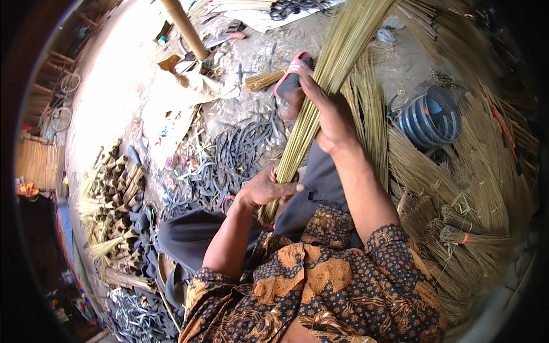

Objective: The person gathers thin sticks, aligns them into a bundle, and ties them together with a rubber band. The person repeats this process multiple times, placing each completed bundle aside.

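Observation:
A long bundle of thin yellow-green straw stalks [311, 117] slants across my lap, its lower end near my left knee and its upper end running out past the top edge. My left hand [267, 187] is wrapped round it near the lower end, thumb lying across the stalks. Higher up, my right hand [330, 117] grips the same bundle, fingers partly hidden behind it. More loose stalks [369, 108] lie just right of my right hand. Below the bundle, my foot in a pink sandal [293, 71] rests on the ground.
Tangled black rubber strips [240, 151] lie left of my legs. Farther left is a pile of short tied straw bundles [114, 211]. At right, a dark striped bucket [430, 119] stands among heaps of stalks [474, 171]. A bamboo post [186, 28] rises at the back.

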`<action>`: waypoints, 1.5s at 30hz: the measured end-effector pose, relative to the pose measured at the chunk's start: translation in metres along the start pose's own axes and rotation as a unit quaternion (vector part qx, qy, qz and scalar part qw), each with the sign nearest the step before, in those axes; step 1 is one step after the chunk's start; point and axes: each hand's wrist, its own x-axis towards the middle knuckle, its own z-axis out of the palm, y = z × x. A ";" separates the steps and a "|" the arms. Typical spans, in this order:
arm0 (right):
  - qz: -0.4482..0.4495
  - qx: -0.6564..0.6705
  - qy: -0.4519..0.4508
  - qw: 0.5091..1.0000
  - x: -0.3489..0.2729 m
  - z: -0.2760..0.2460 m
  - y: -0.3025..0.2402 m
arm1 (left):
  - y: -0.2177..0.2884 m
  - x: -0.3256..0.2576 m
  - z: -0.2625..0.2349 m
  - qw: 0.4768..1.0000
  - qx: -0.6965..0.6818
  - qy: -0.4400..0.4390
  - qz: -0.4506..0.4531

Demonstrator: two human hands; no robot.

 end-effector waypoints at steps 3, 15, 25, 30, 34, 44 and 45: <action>-0.030 -0.053 0.020 0.998 0.001 0.035 0.015 | 0.006 0.003 0.002 0.974 0.154 0.141 0.088; -0.014 -0.363 -0.143 0.921 -0.041 0.034 0.127 | -0.119 0.040 -0.035 0.868 0.205 0.369 0.261; 0.031 -0.408 -0.127 0.903 -0.044 0.006 0.154 | -0.172 0.058 -0.043 0.881 0.245 0.378 0.145; 0.012 -0.433 -0.126 0.892 -0.049 0.006 0.138 | -0.169 0.064 -0.030 0.863 0.219 0.403 0.213; 0.056 -0.459 -0.113 0.879 -0.055 0.001 0.141 | -0.169 0.065 -0.025 0.902 0.205 0.360 0.126; 0.140 -0.002 -0.105 0.985 -0.016 -0.007 0.083 | -0.059 0.030 -0.010 0.993 0.052 0.107 0.020; 0.230 0.040 -0.107 0.966 -0.019 -0.005 0.083 | -0.047 0.028 -0.009 0.996 0.015 0.084 0.021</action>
